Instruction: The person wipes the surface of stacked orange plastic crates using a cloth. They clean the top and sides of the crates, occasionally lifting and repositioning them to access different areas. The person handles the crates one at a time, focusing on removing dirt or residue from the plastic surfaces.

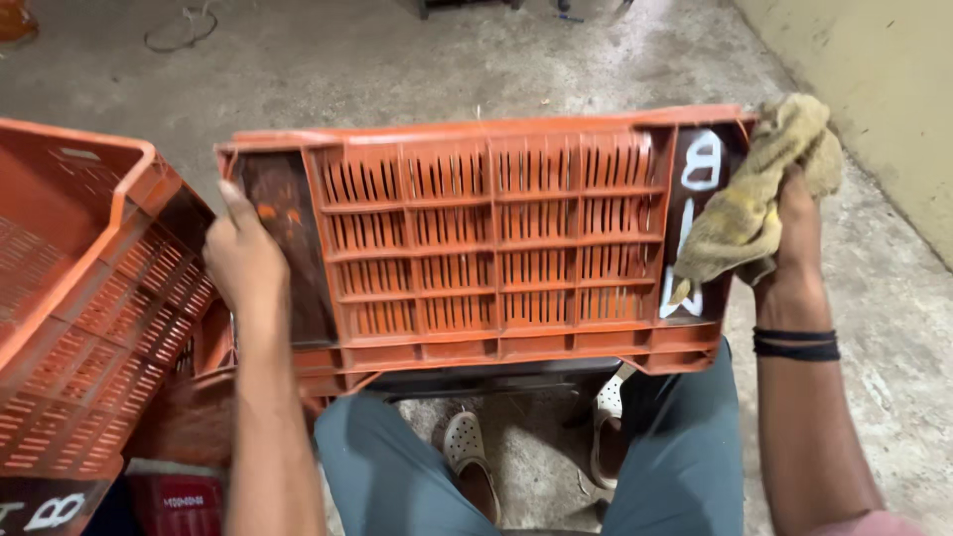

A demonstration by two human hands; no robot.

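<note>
An orange slatted plastic crate [486, 248] stands on its side across my knees, its vented wall facing me. My left hand [243, 260] grips the crate's left end panel, thumb up along the edge. My right hand [794, 233] holds a crumpled yellowish cloth [759, 194] pressed against the crate's right end panel, over white painted marks. Two black bands circle my right wrist.
A second orange crate [84, 288] leans at the left, touching the first. A red box [179, 501] sits low on the left. Grey concrete floor [397, 60] lies beyond, and a pale wall [884, 89] rises on the right. My feet in light clogs [467, 447] rest below.
</note>
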